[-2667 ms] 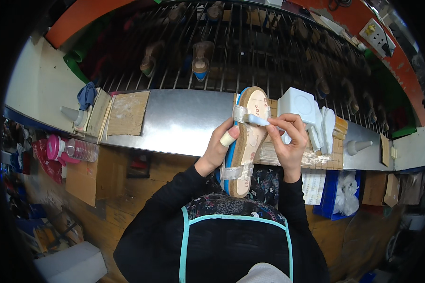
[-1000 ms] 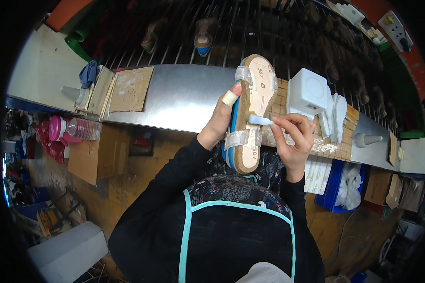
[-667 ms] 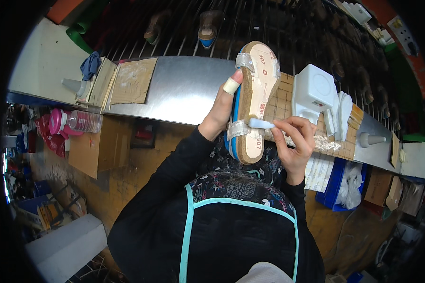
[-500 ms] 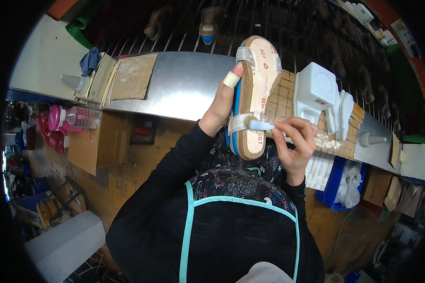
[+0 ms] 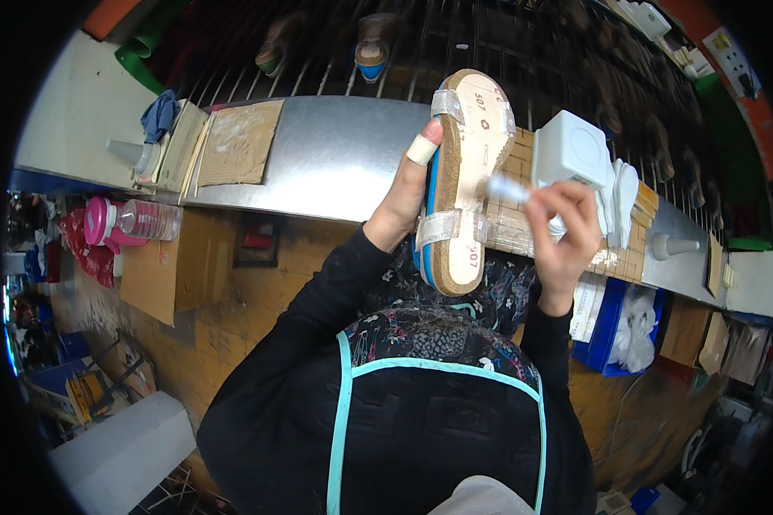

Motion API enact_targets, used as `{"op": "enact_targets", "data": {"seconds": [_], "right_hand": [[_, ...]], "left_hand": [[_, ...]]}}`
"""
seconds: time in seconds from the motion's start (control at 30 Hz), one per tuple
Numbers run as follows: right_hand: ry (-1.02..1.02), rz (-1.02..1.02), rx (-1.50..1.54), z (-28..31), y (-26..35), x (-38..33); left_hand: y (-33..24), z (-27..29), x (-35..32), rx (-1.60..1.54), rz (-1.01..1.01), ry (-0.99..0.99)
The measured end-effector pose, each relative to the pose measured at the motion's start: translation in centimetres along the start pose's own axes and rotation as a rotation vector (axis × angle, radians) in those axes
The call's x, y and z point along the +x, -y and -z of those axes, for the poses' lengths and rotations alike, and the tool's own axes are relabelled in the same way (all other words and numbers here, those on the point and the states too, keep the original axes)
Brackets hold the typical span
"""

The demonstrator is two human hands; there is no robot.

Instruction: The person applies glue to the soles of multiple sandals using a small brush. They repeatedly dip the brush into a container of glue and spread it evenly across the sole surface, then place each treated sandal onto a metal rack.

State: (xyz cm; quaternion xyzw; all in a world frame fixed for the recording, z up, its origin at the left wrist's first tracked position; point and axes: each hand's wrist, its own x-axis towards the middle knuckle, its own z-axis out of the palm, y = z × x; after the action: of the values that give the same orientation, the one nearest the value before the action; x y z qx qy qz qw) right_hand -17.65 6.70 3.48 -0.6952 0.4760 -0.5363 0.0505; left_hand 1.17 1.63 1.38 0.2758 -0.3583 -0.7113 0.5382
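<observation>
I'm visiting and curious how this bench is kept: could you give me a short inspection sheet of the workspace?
Surface: shiny metal bench; cardboard pad toward its left.
Job's things: cork-edged sole held up, straps across it; pale tool at its right edge, blurred, contact unclear.
Clutter: white container, right; cardboard box, left, and blue bin with plastic bags, right, on the near side.
Hands: left hand grips the sole's left side, thumb wrapped; right hand pinches the pale tool.
Cables: socket panel, upper right; no cable clearly traceable.
Surroundings: shoes among metal bars beyond the bench.
</observation>
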Motion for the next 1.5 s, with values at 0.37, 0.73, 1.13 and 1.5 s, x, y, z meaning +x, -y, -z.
{"op": "enact_targets", "data": {"seconds": [0.37, 0.73, 1.13, 1.5], "right_hand": [[0.212, -0.378, 0.300, -1.0, 2.2, -3.2], [0.165, -0.355, 0.195, -2.3, 3.1, -4.9], [0.118, -0.009, 0.008, -2.3, 3.1, -5.5], [0.216, 0.001, 0.165, -1.3, 2.5, -5.6]], "left_hand": [[-0.4, 2.9, 0.0, 0.001, -0.117, -0.101], [-0.3, 4.4, 0.0, 0.138, -0.259, -0.174], [0.4, 5.0, 0.3, 0.164, -0.304, -0.192], [-0.9, 3.7, 0.6, 0.038, -0.184, -0.128]]}}
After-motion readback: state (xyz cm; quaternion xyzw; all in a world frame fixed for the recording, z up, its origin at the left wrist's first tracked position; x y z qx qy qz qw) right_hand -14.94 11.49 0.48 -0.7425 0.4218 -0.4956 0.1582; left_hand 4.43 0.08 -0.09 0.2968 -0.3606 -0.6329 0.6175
